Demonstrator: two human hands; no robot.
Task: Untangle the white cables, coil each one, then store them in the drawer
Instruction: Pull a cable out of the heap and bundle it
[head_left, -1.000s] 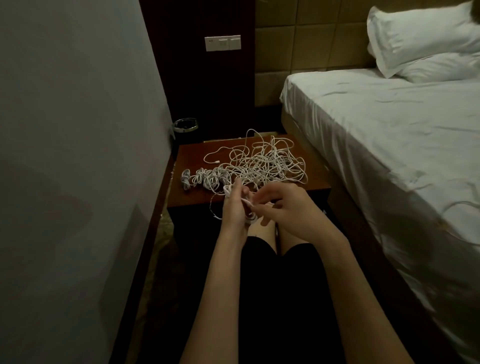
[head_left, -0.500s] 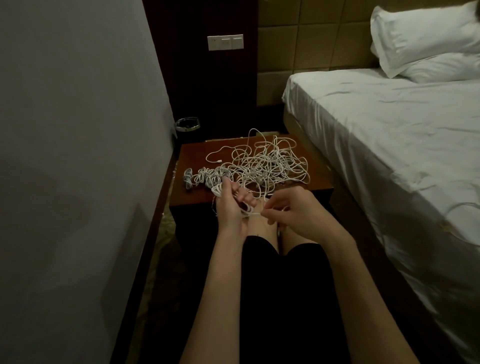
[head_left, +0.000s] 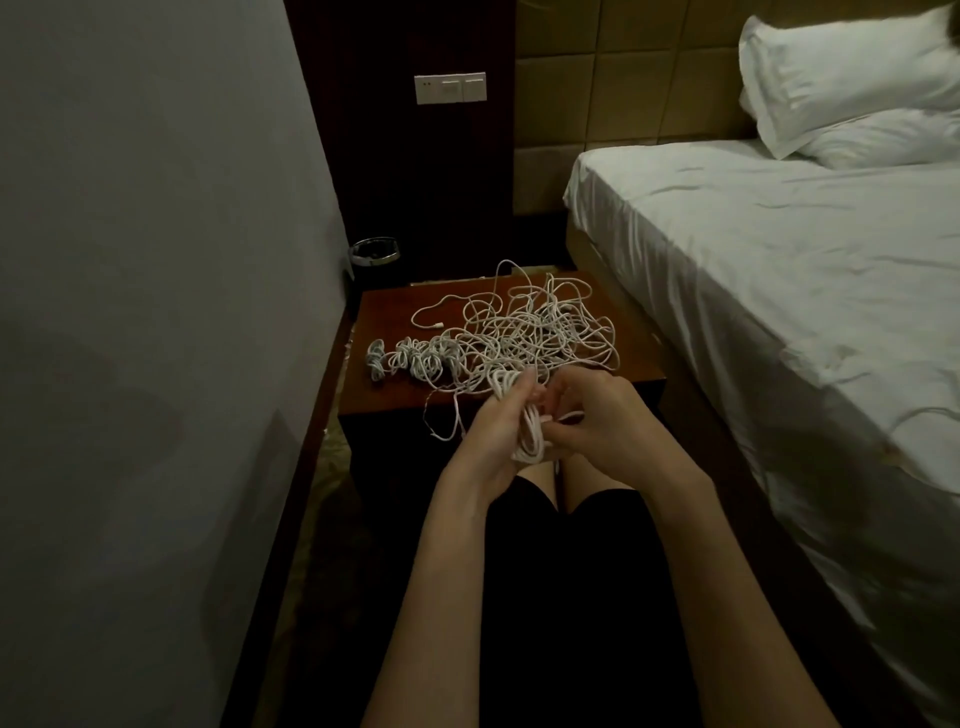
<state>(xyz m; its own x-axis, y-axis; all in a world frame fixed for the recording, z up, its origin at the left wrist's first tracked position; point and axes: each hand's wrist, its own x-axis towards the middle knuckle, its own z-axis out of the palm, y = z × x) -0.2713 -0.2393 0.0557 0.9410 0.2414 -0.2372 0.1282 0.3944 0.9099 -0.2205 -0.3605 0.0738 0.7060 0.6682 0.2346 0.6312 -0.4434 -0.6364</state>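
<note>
A loose tangle of white cables (head_left: 535, 332) lies on the brown nightstand (head_left: 631, 364). A row of small coiled cables (head_left: 410, 359) sits at its left side. My left hand (head_left: 493, 426) grips a partly wound white coil (head_left: 531, 441) just in front of the nightstand's near edge. My right hand (head_left: 592, 421) pinches a strand of that same cable beside the coil. A free cable end (head_left: 441, 423) hangs over the front edge, left of my hands. No drawer front can be made out in the dark.
A grey wall (head_left: 156, 312) runs close on the left. A bed with white sheets (head_left: 779, 270) and pillows (head_left: 852, 78) fills the right. A small bin with a metal rim (head_left: 374, 250) stands behind the nightstand. My knees (head_left: 561, 483) are just below my hands.
Both hands shifted around the coil, rising a little and then dropping back; the right hand stayed against the left, feeding the strand. The tangle on the nightstand stayed put.
</note>
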